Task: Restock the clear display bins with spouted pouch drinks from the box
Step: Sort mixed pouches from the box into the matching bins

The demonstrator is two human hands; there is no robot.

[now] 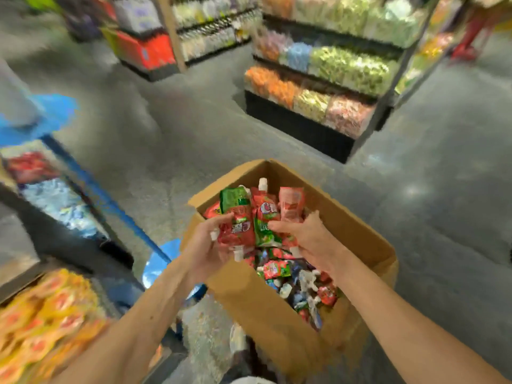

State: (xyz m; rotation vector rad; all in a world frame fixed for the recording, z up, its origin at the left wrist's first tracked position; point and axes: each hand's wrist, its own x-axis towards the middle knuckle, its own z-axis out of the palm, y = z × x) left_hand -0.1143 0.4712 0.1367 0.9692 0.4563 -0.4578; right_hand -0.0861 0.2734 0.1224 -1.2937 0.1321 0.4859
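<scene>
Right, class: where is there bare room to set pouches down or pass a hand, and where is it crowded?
Bare floor lies right of the box, up to the black-based shelf unit; another grey strip runs between the box and the blue-framed rack. Inside the box loose pouches crowd it, and the left hand and right hand grip a bundle above.

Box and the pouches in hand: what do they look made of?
The box looks like brown corrugated cardboard, matte, creased at its flaps. The pouches look like glossy printed plastic film, crinkled and catching light; their white spout caps seem hard plastic.
</scene>
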